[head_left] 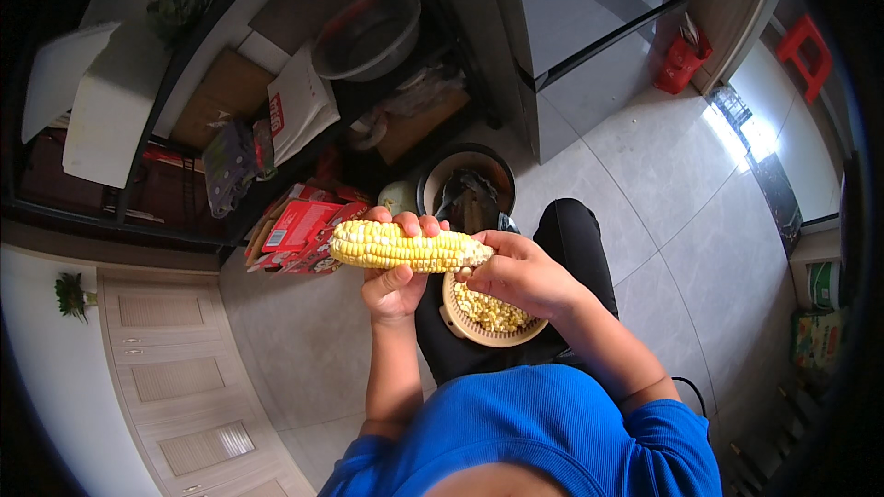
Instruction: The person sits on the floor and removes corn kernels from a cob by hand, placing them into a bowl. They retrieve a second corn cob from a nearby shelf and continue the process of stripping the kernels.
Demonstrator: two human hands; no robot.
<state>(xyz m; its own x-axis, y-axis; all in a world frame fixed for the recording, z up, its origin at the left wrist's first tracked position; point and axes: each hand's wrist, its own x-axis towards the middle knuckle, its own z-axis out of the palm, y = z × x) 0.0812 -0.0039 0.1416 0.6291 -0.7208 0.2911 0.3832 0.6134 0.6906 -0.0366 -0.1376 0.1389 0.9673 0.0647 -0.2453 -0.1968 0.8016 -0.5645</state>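
Observation:
A yellow corn cob (pixel 405 247) lies crosswise in front of me. My left hand (pixel 394 281) wraps around its middle from below, fingers curled over the top. My right hand (pixel 520 274) grips the cob's right end, thumb pressed against the kernels. Just beneath the hands, on my lap, rests a round beige basket (pixel 486 331) holding loose corn kernels (pixel 488 308). I am seated, wearing a blue shirt and black trousers.
A dark round bin (pixel 465 186) with scraps stands on the tiled floor beyond my knee. Red cartons (pixel 299 230) lie by a dark shelf unit holding a metal bowl (pixel 368 32). A grey cabinet (pixel 589 28) is ahead, a red stool (pixel 806 51) far right.

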